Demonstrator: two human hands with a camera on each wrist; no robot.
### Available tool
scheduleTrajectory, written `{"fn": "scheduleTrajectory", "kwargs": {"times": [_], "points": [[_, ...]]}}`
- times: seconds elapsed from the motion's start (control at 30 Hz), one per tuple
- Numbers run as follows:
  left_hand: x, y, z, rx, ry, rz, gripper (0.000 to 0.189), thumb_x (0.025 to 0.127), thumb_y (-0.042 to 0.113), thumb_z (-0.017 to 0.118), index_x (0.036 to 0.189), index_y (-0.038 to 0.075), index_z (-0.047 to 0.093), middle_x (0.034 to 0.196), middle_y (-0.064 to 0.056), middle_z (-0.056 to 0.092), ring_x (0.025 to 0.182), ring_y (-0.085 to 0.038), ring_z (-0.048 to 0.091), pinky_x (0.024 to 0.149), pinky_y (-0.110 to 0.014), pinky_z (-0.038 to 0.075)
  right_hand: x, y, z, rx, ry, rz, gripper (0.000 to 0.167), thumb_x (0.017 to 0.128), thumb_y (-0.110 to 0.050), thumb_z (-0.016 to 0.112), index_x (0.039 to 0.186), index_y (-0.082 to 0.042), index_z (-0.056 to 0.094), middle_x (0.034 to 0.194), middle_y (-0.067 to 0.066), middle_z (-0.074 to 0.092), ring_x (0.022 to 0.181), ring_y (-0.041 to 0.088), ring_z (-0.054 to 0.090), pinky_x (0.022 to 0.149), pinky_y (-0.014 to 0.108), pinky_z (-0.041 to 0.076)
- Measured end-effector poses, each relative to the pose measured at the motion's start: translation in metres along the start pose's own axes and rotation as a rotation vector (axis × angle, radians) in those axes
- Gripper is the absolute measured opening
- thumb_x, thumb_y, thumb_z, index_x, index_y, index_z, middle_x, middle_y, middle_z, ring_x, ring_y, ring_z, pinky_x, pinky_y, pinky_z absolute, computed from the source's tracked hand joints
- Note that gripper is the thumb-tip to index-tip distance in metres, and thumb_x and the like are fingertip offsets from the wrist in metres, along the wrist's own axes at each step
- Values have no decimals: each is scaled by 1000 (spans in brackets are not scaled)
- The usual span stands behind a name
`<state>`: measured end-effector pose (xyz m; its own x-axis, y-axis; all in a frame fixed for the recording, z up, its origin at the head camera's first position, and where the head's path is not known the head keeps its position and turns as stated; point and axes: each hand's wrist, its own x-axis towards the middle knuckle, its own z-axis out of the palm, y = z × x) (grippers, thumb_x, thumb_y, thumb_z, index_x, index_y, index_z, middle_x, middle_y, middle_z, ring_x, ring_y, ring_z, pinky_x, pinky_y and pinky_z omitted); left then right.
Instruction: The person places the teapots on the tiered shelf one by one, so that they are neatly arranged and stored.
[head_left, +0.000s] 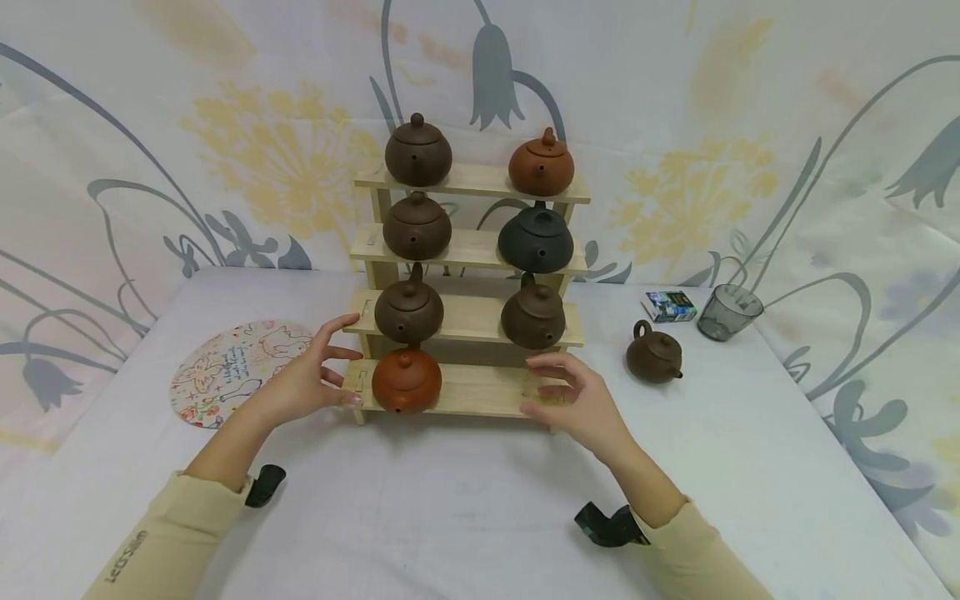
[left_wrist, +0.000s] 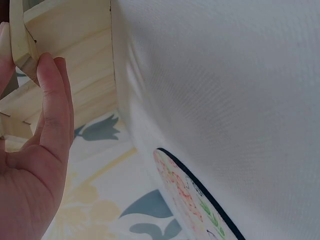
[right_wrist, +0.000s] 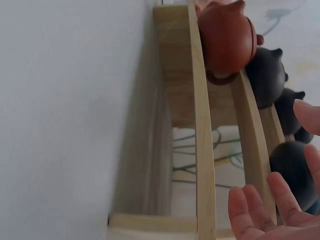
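A stepped wooden display rack [head_left: 480, 400] stands on the table, bearing several clay teapots. My left hand [head_left: 303, 383] holds its lower left end. In the left wrist view, the board's end lies between the digits of the left hand [left_wrist: 35, 170]. Close beside it on the bottom shelf sits an orange-red teapot [head_left: 407, 382]. My right hand [head_left: 581, 404] is at the bottom shelf's right end, fingers spread and nothing in its grasp. A brown teapot [head_left: 533, 315] stands on the shelf just above. In the right wrist view, the right hand [right_wrist: 285, 225] has its fingers apart beside the shelves.
A brown teapot [head_left: 654, 354] stands on the table to the right, before a small printed box [head_left: 669, 306] and a grey clear cup [head_left: 730, 312]. A round patterned mat [head_left: 217, 375] lies at left. Behind the rack hangs a floral cloth [head_left: 660, 108].
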<state>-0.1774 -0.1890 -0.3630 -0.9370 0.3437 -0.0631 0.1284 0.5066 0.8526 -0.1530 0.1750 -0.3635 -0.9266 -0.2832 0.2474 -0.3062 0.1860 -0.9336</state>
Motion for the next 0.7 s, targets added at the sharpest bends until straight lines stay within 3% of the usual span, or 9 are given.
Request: {"fn": "scheduleTrajectory", "kwargs": {"times": [0.33, 0.7], "points": [[1, -2, 0, 13, 4, -7, 107, 71, -2, 78, 147, 28, 8, 129, -27, 46, 83, -28, 59, 66, -36, 49, -9, 4, -28, -39, 97, 61, 52, 73, 6, 75, 119, 5, 52, 125, 18, 48, 113, 37, 48, 87, 37, 46], [0, -1, 0, 6, 2, -5, 108, 72, -2, 78, 148, 27, 7, 129, -28, 45, 83, -27, 59, 67, -36, 50, -24, 7, -65, -152, 243, 90, 47, 78, -2, 74, 119, 2, 52, 121, 11, 51, 103, 10, 55, 79, 22, 48]]}}
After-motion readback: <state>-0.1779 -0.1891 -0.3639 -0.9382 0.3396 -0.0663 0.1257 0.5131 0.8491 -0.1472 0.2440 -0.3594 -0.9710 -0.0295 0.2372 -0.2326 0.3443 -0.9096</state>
